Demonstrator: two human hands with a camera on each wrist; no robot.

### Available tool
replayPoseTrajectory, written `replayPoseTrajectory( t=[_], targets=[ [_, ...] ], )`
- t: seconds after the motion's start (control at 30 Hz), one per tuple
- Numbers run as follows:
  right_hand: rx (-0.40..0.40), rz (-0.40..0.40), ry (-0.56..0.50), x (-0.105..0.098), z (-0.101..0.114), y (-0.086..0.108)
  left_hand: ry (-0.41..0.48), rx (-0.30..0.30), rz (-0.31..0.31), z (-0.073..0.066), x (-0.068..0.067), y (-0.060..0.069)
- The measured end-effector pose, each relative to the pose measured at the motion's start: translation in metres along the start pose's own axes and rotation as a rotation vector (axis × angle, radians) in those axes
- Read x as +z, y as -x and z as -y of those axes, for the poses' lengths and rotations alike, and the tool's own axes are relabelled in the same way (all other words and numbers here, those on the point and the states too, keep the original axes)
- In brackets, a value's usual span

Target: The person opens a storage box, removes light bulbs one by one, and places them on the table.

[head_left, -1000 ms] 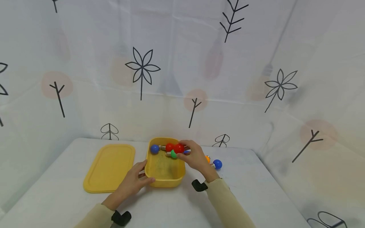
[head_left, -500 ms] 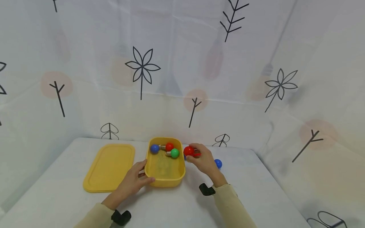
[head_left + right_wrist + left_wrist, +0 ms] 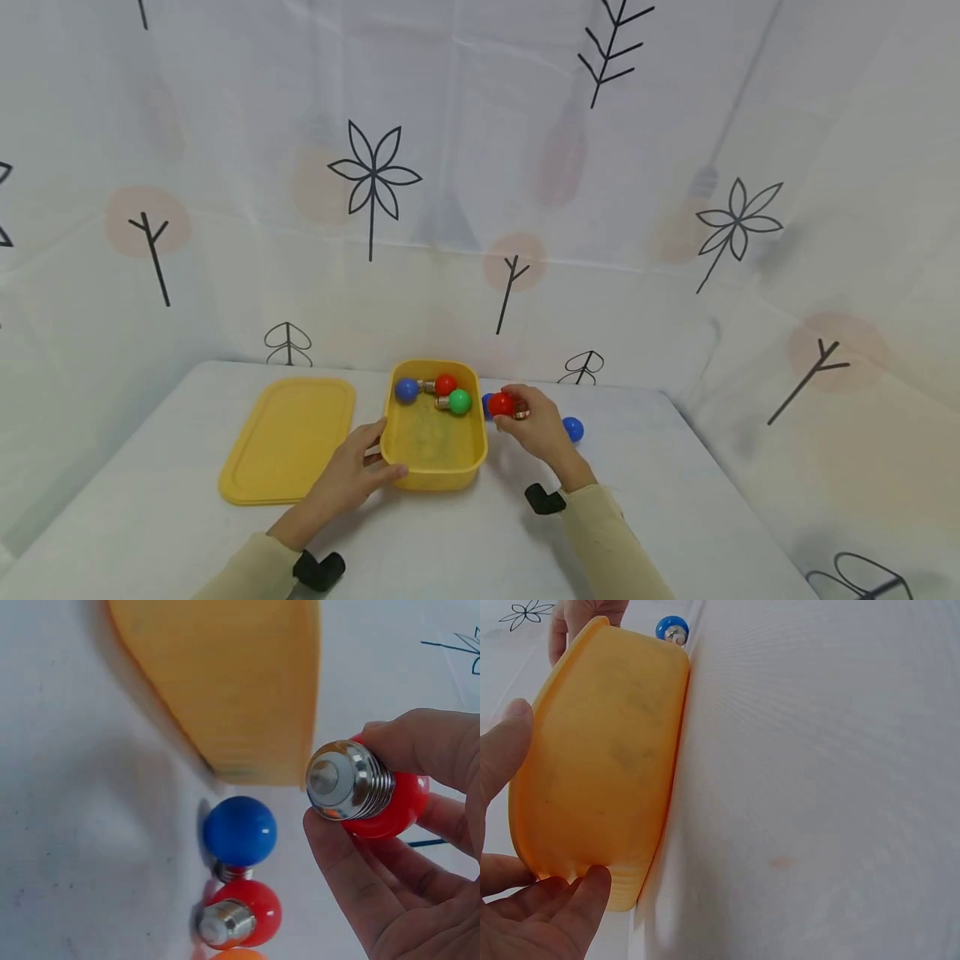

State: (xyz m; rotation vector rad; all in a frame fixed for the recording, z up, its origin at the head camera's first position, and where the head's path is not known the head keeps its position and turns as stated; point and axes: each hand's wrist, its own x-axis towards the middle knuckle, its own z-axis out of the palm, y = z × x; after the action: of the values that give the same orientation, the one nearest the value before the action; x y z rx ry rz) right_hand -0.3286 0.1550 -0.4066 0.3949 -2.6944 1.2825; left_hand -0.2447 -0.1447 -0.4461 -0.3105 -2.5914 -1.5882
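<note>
In the head view my left hand (image 3: 352,475) holds the near left corner of a yellow plastic container (image 3: 435,481), its thumb and fingers spread along the walls. Inside the container lie a blue light bulb (image 3: 407,390), a red one beside it and a green light bulb (image 3: 460,402). Just right of the container my right hand (image 3: 538,427) pinches another red light bulb (image 3: 501,405) above the table. Seen from the right wrist, that bulb's silver screw base (image 3: 341,780) sits between thumb and fingers, pointing toward the camera.
Outside the container's right side, a blue bulb (image 3: 240,829), a red bulb (image 3: 259,913) and part of an orange bulb (image 3: 238,955) lie in a row. Another blue bulb (image 3: 573,429) rests farther right. A flat yellow lid (image 3: 288,442) lies left of the container.
My right hand has carried the red bulb from over the container's right part to outside its right wall, then slightly lower, and the bulb has turned. The left hand stays in place.
</note>
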Motion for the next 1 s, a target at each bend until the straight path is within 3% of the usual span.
replayPoseTrajectory(
  t=[0.37, 1.0],
  targets=[
    [0.141, 0.078, 0.047, 0.008, -0.015, -0.003, -0.010, -0.012, -0.004, 0.000, 0.001, 0.000],
    [0.094, 0.181, 0.199, 0.015, -0.025, -0.002, -0.021, 0.018, -0.007, 0.002, 0.001, 0.000]
  ],
)
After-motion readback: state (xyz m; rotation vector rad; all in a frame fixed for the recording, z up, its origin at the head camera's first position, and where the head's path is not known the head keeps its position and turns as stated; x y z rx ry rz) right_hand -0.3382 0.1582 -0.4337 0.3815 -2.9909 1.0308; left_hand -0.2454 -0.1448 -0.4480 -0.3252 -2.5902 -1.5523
